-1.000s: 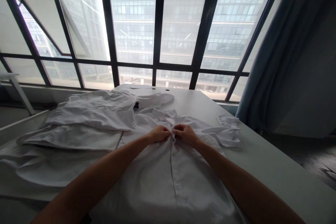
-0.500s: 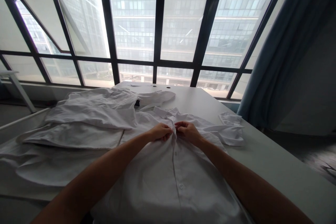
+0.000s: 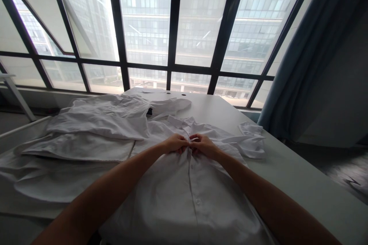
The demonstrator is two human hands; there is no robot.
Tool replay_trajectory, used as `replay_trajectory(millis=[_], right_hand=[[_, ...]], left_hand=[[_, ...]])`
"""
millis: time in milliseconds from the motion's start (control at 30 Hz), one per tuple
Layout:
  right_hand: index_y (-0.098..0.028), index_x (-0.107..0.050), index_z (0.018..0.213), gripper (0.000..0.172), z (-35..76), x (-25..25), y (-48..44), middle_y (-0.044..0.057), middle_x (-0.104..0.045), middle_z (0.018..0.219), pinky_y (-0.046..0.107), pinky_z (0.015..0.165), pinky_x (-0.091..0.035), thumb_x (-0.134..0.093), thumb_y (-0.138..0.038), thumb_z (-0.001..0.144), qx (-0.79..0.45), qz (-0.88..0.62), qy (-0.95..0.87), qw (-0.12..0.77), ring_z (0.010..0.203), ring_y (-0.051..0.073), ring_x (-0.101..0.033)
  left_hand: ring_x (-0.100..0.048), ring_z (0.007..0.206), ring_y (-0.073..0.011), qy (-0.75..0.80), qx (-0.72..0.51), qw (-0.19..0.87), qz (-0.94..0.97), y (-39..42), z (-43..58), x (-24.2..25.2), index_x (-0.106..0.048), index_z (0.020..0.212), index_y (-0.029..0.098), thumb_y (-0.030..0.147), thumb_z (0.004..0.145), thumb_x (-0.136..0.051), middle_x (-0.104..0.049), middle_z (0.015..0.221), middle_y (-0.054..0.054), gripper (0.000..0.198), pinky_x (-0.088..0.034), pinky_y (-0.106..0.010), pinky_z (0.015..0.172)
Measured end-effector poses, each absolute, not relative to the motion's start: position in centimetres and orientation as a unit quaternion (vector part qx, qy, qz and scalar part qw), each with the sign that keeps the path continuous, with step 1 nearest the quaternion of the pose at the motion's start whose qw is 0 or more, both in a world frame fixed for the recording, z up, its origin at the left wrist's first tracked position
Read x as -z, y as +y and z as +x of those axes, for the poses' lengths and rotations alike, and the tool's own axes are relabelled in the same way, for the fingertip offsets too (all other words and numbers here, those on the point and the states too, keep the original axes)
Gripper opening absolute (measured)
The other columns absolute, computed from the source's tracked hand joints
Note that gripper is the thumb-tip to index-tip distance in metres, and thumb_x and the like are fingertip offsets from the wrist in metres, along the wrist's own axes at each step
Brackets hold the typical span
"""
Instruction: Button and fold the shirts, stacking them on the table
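Observation:
A white button-up shirt (image 3: 169,195) lies spread on the table, its collar pointing away from me and its sleeves out to the sides. Just below the collar, my left hand (image 3: 176,143) pinches one edge of the front placket. My right hand (image 3: 203,145) pinches the placket from the other side, and the fingertips of both hands meet there. Buttons show lower down the front, one of them a clear button (image 3: 198,201). Whatever button sits between my fingertips is hidden by them.
More white garments (image 3: 97,118) lie in a rumpled heap on the left. The white table (image 3: 304,187) runs back toward large dark-framed windows (image 3: 198,26). A blue-grey curtain (image 3: 287,84) hangs at the right, and a white frame leg (image 3: 20,97) stands at far left.
My right hand has moved slightly left, so its fingertips now touch those of my left hand at the placket. The shirt stays in place.

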State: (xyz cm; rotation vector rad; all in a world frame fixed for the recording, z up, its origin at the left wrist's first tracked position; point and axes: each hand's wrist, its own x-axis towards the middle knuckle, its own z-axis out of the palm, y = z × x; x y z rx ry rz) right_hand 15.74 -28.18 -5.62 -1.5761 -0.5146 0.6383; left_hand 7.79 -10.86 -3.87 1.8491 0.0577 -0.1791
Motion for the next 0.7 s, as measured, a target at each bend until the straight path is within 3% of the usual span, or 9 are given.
replay_trajectory(millis=[167, 367, 700], right_hand=[[-0.013, -0.060, 0.102, 0.037, 15.39, 5.43, -28.24, 0.002, -0.064, 0.074, 0.018, 0.046, -0.052, -0.077, -0.009, 0.069, -0.252, -0.702, -0.226, 0.626, 0.057, 0.015, -0.061], [-0.014, -0.064, 0.096, 0.033, 15.10, 5.10, -28.29, -0.001, -0.061, 0.074, 0.019, 0.051, -0.055, -0.074, -0.013, 0.065, -0.188, -0.696, -0.241, 0.650, 0.064, 0.015, -0.060], [-0.014, -0.061, 0.097, 0.038, 14.87, 4.82, -28.39, 0.000, -0.063, 0.078, 0.021, 0.055, -0.057, -0.063, -0.014, 0.059, -0.206, -0.684, -0.226, 0.662, 0.068, 0.017, -0.065]], left_hand=[[-0.048, 0.045, -0.0086, 0.009, 0.083, 0.602, 0.794, -10.83, 7.82, 4.04, -0.060, 0.067, 0.014, 0.036, 0.075, -0.072, -0.057, 0.055, 0.002, 0.026, -0.034, -0.021, 0.048], [-0.047, 0.044, -0.0088, 0.009, 0.073, 0.588, 0.806, -10.84, 7.89, 4.19, -0.058, 0.064, 0.015, 0.032, 0.080, -0.067, -0.055, 0.053, 0.002, 0.025, -0.034, -0.021, 0.047], [-0.048, 0.044, -0.0087, 0.023, 0.064, 0.594, 0.801, -11.06, 7.95, 4.42, -0.059, 0.066, 0.015, 0.031, 0.081, -0.066, -0.056, 0.055, 0.003, 0.023, -0.034, -0.021, 0.047]])
